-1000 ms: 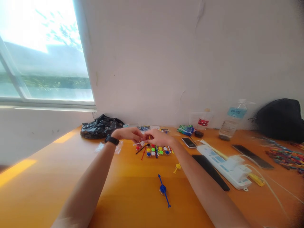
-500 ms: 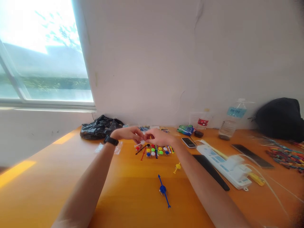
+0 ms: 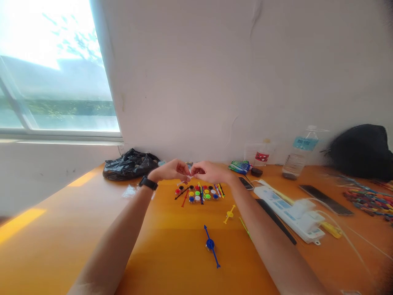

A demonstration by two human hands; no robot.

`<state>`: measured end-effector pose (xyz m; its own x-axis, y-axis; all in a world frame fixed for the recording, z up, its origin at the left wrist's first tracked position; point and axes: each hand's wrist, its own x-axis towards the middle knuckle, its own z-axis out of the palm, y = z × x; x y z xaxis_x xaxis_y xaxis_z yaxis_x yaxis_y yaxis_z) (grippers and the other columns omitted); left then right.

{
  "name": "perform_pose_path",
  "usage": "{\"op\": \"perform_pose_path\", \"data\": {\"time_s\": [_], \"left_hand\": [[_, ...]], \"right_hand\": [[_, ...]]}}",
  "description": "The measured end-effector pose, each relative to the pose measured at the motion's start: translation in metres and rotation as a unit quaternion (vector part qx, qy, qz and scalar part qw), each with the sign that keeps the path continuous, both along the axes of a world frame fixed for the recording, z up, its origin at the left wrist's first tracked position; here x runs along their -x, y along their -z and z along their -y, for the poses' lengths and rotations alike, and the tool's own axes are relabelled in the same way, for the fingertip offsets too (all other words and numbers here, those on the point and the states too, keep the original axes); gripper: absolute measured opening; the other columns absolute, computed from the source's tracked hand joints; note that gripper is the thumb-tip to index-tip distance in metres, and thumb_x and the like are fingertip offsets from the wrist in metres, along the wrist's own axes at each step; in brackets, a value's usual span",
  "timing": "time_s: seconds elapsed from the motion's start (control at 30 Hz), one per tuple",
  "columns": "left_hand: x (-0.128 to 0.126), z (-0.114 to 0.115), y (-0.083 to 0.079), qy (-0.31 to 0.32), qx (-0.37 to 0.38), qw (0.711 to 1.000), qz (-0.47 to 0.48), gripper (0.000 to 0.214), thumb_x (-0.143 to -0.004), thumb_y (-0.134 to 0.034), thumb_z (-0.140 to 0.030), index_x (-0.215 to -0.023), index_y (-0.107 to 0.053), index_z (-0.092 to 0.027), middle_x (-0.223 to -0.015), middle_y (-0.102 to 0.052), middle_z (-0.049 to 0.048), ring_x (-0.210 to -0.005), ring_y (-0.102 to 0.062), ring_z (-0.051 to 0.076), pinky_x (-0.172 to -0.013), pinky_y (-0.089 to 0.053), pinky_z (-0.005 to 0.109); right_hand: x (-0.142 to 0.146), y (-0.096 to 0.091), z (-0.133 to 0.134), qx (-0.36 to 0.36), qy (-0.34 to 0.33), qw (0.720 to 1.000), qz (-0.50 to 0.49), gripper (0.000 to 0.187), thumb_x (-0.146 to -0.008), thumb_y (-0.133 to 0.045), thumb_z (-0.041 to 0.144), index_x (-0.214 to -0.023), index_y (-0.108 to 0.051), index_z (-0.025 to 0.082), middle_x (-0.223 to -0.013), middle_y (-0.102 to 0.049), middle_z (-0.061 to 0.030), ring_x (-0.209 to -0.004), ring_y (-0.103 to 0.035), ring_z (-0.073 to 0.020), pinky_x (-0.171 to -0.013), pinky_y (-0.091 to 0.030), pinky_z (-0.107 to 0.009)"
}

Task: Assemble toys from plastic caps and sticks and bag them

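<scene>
My left hand (image 3: 171, 171) and my right hand (image 3: 209, 172) meet fingertip to fingertip above the orange table (image 3: 92, 229), both pinching a small white plastic piece (image 3: 188, 178) between them. A black watch (image 3: 148, 182) sits on my left wrist. Just below the hands lies a cluster of small coloured caps and thin sticks (image 3: 199, 192). Nearer to me lie a blue stick with a round hub (image 3: 210, 245) and a small yellow one (image 3: 229, 214).
A black plastic bag (image 3: 130, 163) lies at the back left by the wall. To the right are a white power strip (image 3: 291, 211), a phone (image 3: 246, 182), a dark flat bar (image 3: 278, 222), a water bottle (image 3: 299, 156), a green packet (image 3: 239, 166) and a black cap (image 3: 364, 151).
Both hands have lifted a little off the table with the white piece, uncovering more of the coloured caps. The view has shifted slightly.
</scene>
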<state>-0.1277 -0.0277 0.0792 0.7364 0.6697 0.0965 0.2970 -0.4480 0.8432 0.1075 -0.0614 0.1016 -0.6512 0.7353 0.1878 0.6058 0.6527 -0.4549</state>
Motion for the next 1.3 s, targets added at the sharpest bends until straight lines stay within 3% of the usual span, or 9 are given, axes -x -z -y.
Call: {"op": "perform_pose_path", "data": {"time_s": [0.13, 0.23, 0.33, 0.5, 0.6, 0.7, 0.9, 1.17, 1.3], "left_hand": [[0.002, -0.014, 0.014, 0.041, -0.027, 0.994, -0.097, 0.045, -0.087, -0.075, -0.044, -0.122, -0.072, -0.017, -0.115, -0.077, 0.0108, -0.100, -0.072, 0.021, -0.084, -0.054, 0.026], [0.007, -0.034, 0.034, -0.033, -0.089, 0.974, -0.207, 0.039, -0.084, -0.075, -0.039, -0.116, -0.075, -0.018, -0.114, -0.077, 0.0091, -0.099, -0.071, 0.020, -0.082, -0.052, 0.023], [0.012, -0.050, 0.054, -0.047, -0.071, 0.963, -0.254, 0.036, -0.070, -0.082, -0.028, -0.105, -0.078, -0.020, -0.105, -0.079, 0.0070, -0.091, -0.072, 0.020, -0.075, -0.052, 0.022], [0.016, -0.052, 0.069, -0.050, -0.008, 0.960, -0.276, 0.041, -0.067, -0.080, -0.021, -0.107, -0.072, -0.018, -0.091, -0.079, 0.0051, -0.073, -0.073, 0.018, -0.065, -0.054, 0.023], [0.017, -0.049, 0.069, -0.061, 0.013, 0.960, -0.273, 0.037, -0.069, -0.077, -0.021, -0.105, -0.068, -0.017, -0.085, -0.078, 0.0040, -0.069, -0.073, 0.017, -0.063, -0.055, 0.024], [0.020, -0.047, 0.066, -0.079, 0.016, 0.960, -0.267, 0.044, -0.070, -0.076, -0.021, -0.112, -0.063, -0.016, -0.086, -0.077, 0.0038, -0.070, -0.073, 0.018, -0.063, -0.055, 0.024], [0.031, -0.048, 0.053, -0.093, 0.009, 0.963, -0.252, 0.049, -0.066, -0.080, -0.021, -0.111, -0.062, -0.018, -0.090, -0.078, 0.0019, -0.079, -0.075, 0.019, -0.071, -0.056, 0.025], [0.045, -0.043, 0.042, -0.076, 0.044, 0.980, -0.179, 0.047, -0.062, -0.088, -0.021, -0.105, -0.069, -0.020, -0.089, -0.081, 0.0043, -0.090, -0.077, 0.025, -0.083, -0.058, 0.033], [0.051, -0.039, 0.037, -0.087, 0.051, 0.987, -0.124, 0.039, -0.065, -0.086, -0.021, -0.102, -0.072, -0.020, -0.089, -0.081, 0.0050, -0.095, -0.076, 0.025, -0.085, -0.058, 0.033]], "right_hand": [[-0.016, 0.006, -0.015, 0.057, -0.026, 0.996, 0.060, 0.022, -0.083, -0.059, 0.016, -0.097, -0.077, 0.016, -0.096, -0.076, -0.0043, -0.081, -0.065, -0.0155, -0.069, -0.046, -0.022], [-0.031, 0.010, -0.023, 0.201, -0.049, 0.962, 0.181, 0.020, -0.077, -0.069, 0.019, -0.093, -0.080, 0.017, -0.088, -0.077, -0.0040, -0.076, -0.067, -0.0156, -0.066, -0.048, -0.022], [-0.042, 0.012, -0.024, 0.292, -0.026, 0.916, 0.273, 0.024, -0.070, -0.079, 0.025, -0.092, -0.082, 0.018, -0.081, -0.078, -0.0034, -0.069, -0.069, -0.0157, -0.061, -0.049, -0.021], [-0.030, 0.022, -0.027, 0.183, 0.035, 0.950, 0.251, 0.029, -0.073, -0.075, 0.021, -0.101, -0.081, 0.020, -0.088, -0.079, -0.0045, -0.066, -0.069, -0.0147, -0.058, -0.045, -0.020], [-0.005, 0.039, -0.029, 0.108, 0.024, 0.973, 0.203, 0.029, -0.079, -0.069, 0.018, -0.106, -0.080, 0.024, -0.099, -0.079, -0.0031, -0.072, -0.068, -0.0128, -0.059, -0.043, -0.019], [0.021, 0.061, -0.026, 0.065, 0.014, 0.982, 0.176, 0.025, -0.082, -0.066, 0.016, -0.101, -0.079, 0.024, -0.092, -0.078, -0.0021, -0.073, -0.067, -0.0134, -0.061, -0.043, -0.019], [0.044, 0.084, -0.017, 0.029, 0.013, 0.984, 0.175, 0.019, -0.082, -0.067, 0.013, -0.094, -0.079, 0.022, -0.087, -0.076, -0.0057, -0.078, -0.068, -0.0184, -0.064, -0.042, -0.022], [0.048, 0.080, -0.013, -0.001, 0.003, 0.988, 0.157, 0.016, -0.081, -0.066, 0.014, -0.092, -0.077, 0.020, -0.088, -0.074, -0.0063, -0.079, -0.066, -0.0192, -0.065, -0.042, -0.024], [0.048, 0.079, -0.012, 0.044, 0.022, 0.994, 0.097, 0.016, -0.083, -0.063, 0.016, -0.096, -0.071, 0.020, -0.086, -0.072, -0.0025, -0.065, -0.061, -0.0144, -0.058, -0.040, -0.022]]}}
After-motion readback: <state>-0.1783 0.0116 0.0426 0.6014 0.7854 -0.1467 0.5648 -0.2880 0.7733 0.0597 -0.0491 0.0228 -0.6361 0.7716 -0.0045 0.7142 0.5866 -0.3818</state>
